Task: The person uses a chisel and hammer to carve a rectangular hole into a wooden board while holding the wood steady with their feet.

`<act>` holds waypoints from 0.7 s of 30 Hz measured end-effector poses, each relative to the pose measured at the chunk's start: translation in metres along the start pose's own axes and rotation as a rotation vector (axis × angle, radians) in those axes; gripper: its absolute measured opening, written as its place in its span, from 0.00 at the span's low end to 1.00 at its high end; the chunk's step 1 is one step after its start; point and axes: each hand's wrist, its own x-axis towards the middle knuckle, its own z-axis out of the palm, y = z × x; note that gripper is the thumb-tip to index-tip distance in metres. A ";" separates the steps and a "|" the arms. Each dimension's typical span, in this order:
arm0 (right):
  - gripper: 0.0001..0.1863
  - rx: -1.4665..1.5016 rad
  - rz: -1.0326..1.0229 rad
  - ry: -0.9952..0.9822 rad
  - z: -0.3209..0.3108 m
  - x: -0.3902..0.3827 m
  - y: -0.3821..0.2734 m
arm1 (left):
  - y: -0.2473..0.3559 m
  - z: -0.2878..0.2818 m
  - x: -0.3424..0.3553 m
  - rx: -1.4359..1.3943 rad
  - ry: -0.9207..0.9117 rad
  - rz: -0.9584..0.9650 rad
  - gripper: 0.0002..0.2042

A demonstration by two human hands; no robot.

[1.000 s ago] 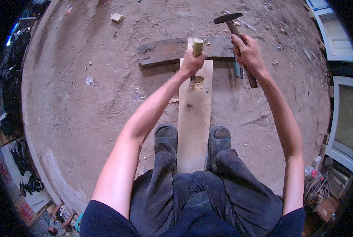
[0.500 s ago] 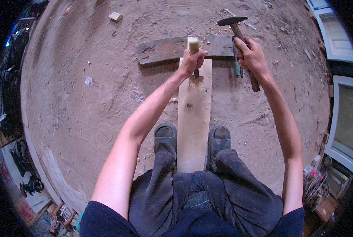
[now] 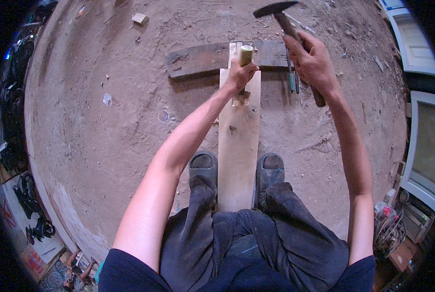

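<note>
My left hand (image 3: 241, 74) is closed around a chisel (image 3: 245, 54), its pale handle end up. The blade's lower end meets a rough chipped hollow (image 3: 241, 100) in a pale wooden board (image 3: 239, 165). This board runs from between my legs to a dark beam (image 3: 195, 61) lying crosswise. Up at the right, my right hand (image 3: 314, 63) grips a hammer (image 3: 289, 28) by its wooden handle. The dark hammer head is raised beyond the chisel and apart from it. Under my left hand, part of the chisel is hidden.
Slender tools, one with a teal handle (image 3: 291, 82), stand against the beam beside my right hand. My sandalled feet (image 3: 270, 168) flank the board. A small wooden block (image 3: 140, 19) lies on the dirt floor. White-framed panels (image 3: 424, 151) line the right; clutter (image 3: 13, 107) fills the left edge.
My right hand has lifted the hammer a little up and to the left. The left hand stays at the hollow, with the chisel tilted slightly more to the right.
</note>
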 end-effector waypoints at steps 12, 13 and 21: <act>0.19 -0.603 -0.091 -0.192 0.020 0.019 0.003 | -0.010 0.000 0.002 -0.131 0.032 -0.119 0.13; 0.19 -0.543 -0.106 -0.149 0.021 0.020 0.002 | -0.010 0.000 0.000 -0.152 0.112 -0.117 0.12; 0.20 -0.454 -0.166 0.026 0.022 0.020 0.018 | -0.007 0.009 -0.001 -0.097 0.029 -0.093 0.11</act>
